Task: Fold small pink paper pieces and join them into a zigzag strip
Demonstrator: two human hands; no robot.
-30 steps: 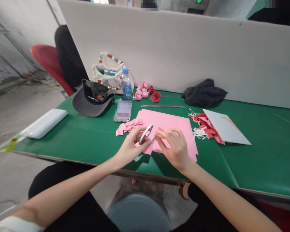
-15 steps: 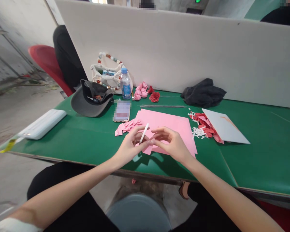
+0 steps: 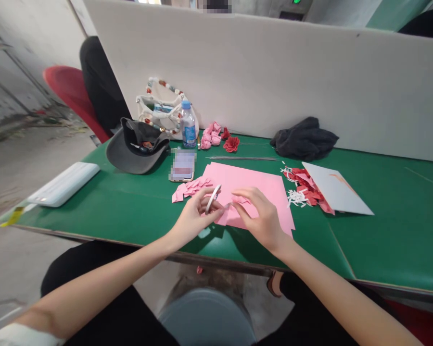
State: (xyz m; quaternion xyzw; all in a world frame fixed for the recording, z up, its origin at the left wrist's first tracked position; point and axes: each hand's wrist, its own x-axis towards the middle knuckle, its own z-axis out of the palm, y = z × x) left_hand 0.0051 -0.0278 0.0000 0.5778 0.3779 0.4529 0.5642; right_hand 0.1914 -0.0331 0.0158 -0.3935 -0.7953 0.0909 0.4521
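**Hands, 2.** Left hand [image 3: 194,212] pinches one narrow roll of white tape [image 3: 212,199] upright between thumb and fingers, a firm grasp, over the near-left corner of the pink sheet. Right hand [image 3: 262,216] is just beside it, fingers curved down onto a small pink scrap [image 3: 241,199]; the view is poor here, but it seems to be touching the scrap, and whether it grips anything cannot be told.

**Paper.** One large pink sheet [image 3: 252,192], its near edge close to the front edge of the green table [image 3: 386,240]. One heap of small pink cut pieces [image 3: 191,188] touches the sheet's left edge. One heap of red scraps [image 3: 303,185] with white shreds [image 3: 296,197] lies just right of the sheet, partly under one pale grey card [image 3: 334,190].

**Back row.** Pink paper roses [image 3: 211,135], perhaps three; red paper roses [image 3: 231,144], two; one bundle of thin wires [image 3: 241,158]; one water bottle [image 3: 188,126]; one beaded bag [image 3: 159,108]; one dark cap [image 3: 137,154]; one blurred phone [image 3: 182,166]; one dark cloth [image 3: 303,139].

**Left end.** One white pad [image 3: 63,184], well apart from both hands.
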